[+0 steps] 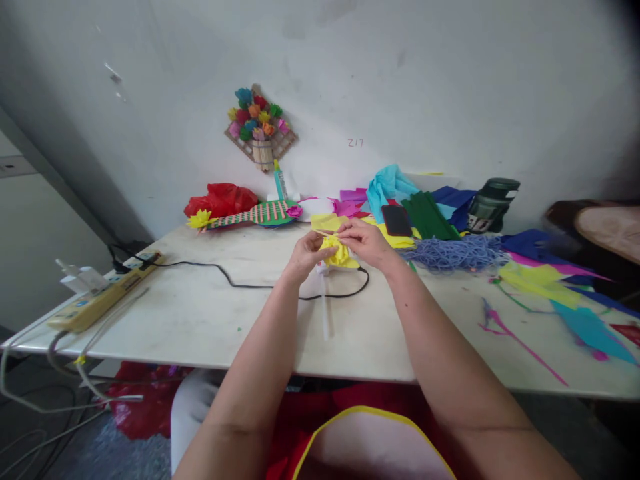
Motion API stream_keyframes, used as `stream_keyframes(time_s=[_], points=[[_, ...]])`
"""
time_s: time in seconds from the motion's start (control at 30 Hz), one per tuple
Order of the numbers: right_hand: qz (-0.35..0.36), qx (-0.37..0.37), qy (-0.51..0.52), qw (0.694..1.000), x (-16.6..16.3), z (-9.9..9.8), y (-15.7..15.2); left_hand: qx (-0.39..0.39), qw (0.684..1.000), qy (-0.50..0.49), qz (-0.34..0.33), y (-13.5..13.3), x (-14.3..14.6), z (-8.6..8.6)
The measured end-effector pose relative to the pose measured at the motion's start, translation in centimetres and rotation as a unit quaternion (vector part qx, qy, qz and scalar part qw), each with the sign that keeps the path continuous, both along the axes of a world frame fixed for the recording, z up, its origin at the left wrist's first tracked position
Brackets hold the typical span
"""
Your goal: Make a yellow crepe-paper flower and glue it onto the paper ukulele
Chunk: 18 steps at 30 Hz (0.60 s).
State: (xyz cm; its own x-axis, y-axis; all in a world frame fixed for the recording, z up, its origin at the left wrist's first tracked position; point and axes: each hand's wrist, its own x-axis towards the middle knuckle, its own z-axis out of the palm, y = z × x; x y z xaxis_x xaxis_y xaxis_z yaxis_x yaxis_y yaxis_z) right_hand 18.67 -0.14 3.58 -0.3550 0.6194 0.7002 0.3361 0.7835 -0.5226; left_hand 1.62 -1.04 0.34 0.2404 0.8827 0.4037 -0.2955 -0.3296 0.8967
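crumpled yellow paper [341,256] is pinched by the left hand [306,256] and right hand [369,244] beside a thin stick [326,233].

The yellow paper [339,253] looks crinkled and matt, the tabletop [185,323] smooth.

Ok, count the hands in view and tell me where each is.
2: the left hand at the left of the yellow paper, the right hand at its right.

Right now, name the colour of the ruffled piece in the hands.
The ruffled piece is yellow; head view.
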Motion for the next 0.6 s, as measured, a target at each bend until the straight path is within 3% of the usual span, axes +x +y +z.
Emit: stream_keyframes(time_s=[0.4,0.6], points=[[0.023,-0.042,0.034,0.998,-0.17,-0.07,-0.23,0.003,0.999,0.001,-0.036,0.3,-0.63,-0.51],[0.031,-0.12,0.057,0.991,-0.45,0.13,-0.78,-0.012,0.999,-0.024,-0.034,-0.05,-0.45,-0.29]])
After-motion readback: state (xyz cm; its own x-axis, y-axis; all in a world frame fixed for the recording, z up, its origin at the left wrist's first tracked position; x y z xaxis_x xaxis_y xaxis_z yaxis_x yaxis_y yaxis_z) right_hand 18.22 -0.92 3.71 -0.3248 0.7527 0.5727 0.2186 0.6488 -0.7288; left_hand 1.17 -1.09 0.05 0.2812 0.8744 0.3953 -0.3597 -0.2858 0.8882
